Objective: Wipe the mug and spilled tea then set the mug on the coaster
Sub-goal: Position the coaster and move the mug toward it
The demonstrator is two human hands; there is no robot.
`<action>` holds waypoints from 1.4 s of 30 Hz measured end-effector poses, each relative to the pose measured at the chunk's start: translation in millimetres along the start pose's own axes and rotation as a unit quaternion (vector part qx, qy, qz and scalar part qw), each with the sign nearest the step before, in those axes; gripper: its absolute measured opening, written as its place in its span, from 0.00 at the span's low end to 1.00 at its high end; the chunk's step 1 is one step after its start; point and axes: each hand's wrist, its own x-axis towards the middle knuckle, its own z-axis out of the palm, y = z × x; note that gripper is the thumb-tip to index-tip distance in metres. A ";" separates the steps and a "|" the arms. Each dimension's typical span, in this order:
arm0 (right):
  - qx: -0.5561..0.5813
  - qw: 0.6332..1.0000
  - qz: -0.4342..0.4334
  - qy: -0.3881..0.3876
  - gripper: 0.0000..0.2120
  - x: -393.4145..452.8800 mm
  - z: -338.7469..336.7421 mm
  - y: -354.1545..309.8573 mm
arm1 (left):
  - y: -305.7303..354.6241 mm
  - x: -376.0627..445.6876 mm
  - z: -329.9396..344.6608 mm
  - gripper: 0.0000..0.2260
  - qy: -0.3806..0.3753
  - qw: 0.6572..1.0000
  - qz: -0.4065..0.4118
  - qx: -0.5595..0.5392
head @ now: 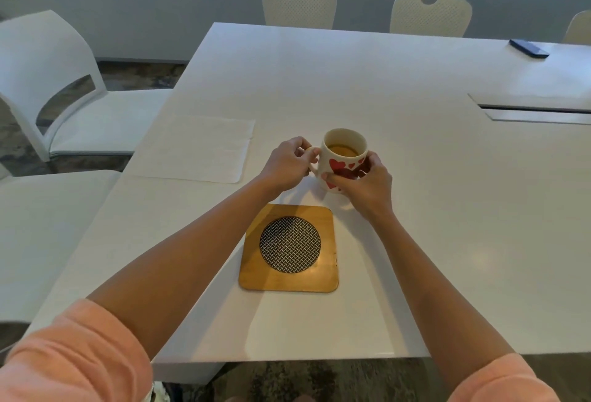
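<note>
Peach-coloured sleeves (80, 360) sit closest, and beyond them lies the square bamboo coaster with a round black woven insert (289, 247); just past its far edge stands the white ceramic mug printed with red hearts (343, 161), about half full of amber tea. Left hand (287, 166) grips its handle and right hand (363, 182) curls round its wall. No spill is visible, so wiping seems pending: the next move calls for the white paper napkin (198, 149) left of the mug.
</note>
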 end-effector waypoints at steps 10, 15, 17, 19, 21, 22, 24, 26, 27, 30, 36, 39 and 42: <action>-0.010 0.999 -0.021 0.025 0.38 -7.8 1.0 -7.1 | 0.9 -9.2 -6.4 0.08 0.013 0.999 0.026 -0.023; -0.007 0.999 -0.037 0.023 0.37 -19.9 1.4 -16.7 | 3.2 -23.2 -17.4 0.06 0.009 0.999 0.037 -0.036; -0.004 0.999 -0.036 0.020 0.37 -27.8 2.9 -20.3 | 2.6 -31.7 -22.3 0.05 0.006 0.998 0.035 -0.041; 0.000 0.999 -0.034 0.016 0.37 -37.2 4.1 -23.4 | 1.1 -41.5 -27.1 0.05 0.003 0.998 0.027 -0.049; 0.003 0.999 -0.032 0.012 0.38 -47.2 4.5 -26.6 | 0.8 -51.9 -30.7 0.05 0.000 0.999 0.021 -0.050; 0.004 0.999 -0.031 0.010 0.38 -52.9 4.8 -28.4 | 0.6 -57.8 -32.5 0.05 0.000 0.999 0.020 -0.047; 0.010 1.000 -0.027 0.002 0.37 -65.1 5.5 -31.4 | -1.0 -70.3 -36.6 0.05 0.003 0.999 0.020 -0.035; 0.019 0.999 -0.026 -0.007 0.37 -77.6 6.2 -34.0 | -4.7 -82.4 -41.6 0.05 0.003 0.999 0.020 -0.026; 0.018 0.999 -0.030 -0.011 0.37 -84.2 6.7 -35.7 | -7.0 -88.5 -44.5 0.05 0.001 0.999 0.018 -0.027; 0.013 0.999 -0.038 -0.023 0.38 -101.6 10.0 -38.9 | -13.7 -105.3 -53.3 0.07 -0.002 1.000 0.005 -0.026; 0.001 0.999 -0.047 -0.021 0.37 -126.7 15.2 -45.2 | -19.4 -125.1 -64.0 0.08 0.004 1.000 0.018 0.018; -0.010 0.998 -0.056 -0.016 0.37 -135.5 17.0 -48.1 | -21.3 -132.1 -67.2 0.08 -0.002 1.000 0.015 0.005; -0.009 0.998 -0.061 -0.014 0.37 -142.2 19.3 -49.9 | -24.0 -138.1 -69.7 0.08 -0.001 1.000 0.016 -0.004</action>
